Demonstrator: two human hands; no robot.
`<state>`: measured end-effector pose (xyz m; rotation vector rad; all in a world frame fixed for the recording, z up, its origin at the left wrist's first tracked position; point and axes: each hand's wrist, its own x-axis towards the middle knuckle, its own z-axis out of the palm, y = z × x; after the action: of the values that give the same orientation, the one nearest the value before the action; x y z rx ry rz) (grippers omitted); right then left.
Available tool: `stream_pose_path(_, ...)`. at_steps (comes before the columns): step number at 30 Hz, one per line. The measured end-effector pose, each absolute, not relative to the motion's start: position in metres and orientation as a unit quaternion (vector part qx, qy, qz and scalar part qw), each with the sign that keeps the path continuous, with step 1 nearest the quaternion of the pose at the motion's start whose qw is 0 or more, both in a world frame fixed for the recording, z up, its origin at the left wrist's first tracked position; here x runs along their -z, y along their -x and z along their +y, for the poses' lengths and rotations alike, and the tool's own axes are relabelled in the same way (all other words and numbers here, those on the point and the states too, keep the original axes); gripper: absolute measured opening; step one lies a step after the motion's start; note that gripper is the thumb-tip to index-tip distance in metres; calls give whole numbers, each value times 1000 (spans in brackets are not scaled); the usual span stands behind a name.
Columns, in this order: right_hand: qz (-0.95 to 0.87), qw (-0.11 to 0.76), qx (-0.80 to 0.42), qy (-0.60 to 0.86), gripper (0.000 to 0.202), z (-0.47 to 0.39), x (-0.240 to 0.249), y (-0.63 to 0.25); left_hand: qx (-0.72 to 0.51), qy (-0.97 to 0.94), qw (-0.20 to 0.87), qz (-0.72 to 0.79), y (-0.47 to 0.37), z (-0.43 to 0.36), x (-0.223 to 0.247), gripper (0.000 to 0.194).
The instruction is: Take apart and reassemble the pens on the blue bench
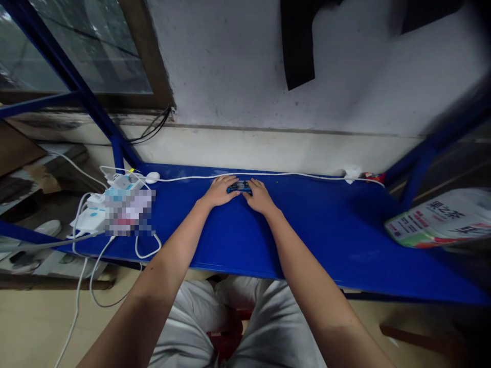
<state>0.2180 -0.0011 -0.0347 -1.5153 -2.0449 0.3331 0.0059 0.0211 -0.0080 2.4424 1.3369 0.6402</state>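
Note:
Both hands meet over the middle of the blue table. Between them lies a small oblong object, blue and dark with pale streaks; its kind is too small to make out. My left hand grips its left end, fingers along the far side and thumb on the near side. At the opposite end my right hand holds it in much the same way, with its fingers bent over the far edge. The hands cover both ends of the object, and it appears to rest on or just above the tabletop.
Power strips with plugs and chargers crowd the table's left end. A white cable runs along the back edge to a crumpled white tissue. A large labelled bottle lies at the right. Blue frame posts flank the table.

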Motion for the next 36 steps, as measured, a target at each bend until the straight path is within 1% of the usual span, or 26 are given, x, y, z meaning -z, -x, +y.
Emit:
stream_pose_path(5, -765, 289, -108, 565, 55, 0, 38, -218, -225, -838, 108, 486, -7, 14, 6, 57)
stream_pose_path(9, -774, 303, -106, 547, 56, -3, 34, -220, -246, -833, 131, 478, -4, 15, 10, 64)
stream_pose_path(19, -757, 340, -139, 540, 56, -4, 29, -221, -279, -819, 147, 479, -1, 13, 13, 61)
stream_pose_path(24, -711, 392, -147, 565, 45, -3, 25, -225, -307, -810, 148, 476, 0, 14, 14, 52)
stream_pose_path(27, -676, 421, -125, 592, 46, -8, 15, -228, -345, -795, 130, 481, 1, 13, 10, 43)
stream_pose_path(29, -660, 399, -111, 626, 41, -15, 5, -227, -394, -784, 92, 471, -3, 7, 2, 37)
stream_pose_path(32, -634, 315, -91, 700, 29, -28, -12, -223, -460, -795, 19, 395, -22, -17, -15, 36)
stream_pose_path(34, -640, 289, -82, 707, 25, -36, -20, -220, -453, -839, 1, 302, -43, -41, -23, 39)
stream_pose_path(36, -673, 271, -98, 681, 20, -42, -25, -219, -426, -875, 8, 229, -65, -64, -25, 42)
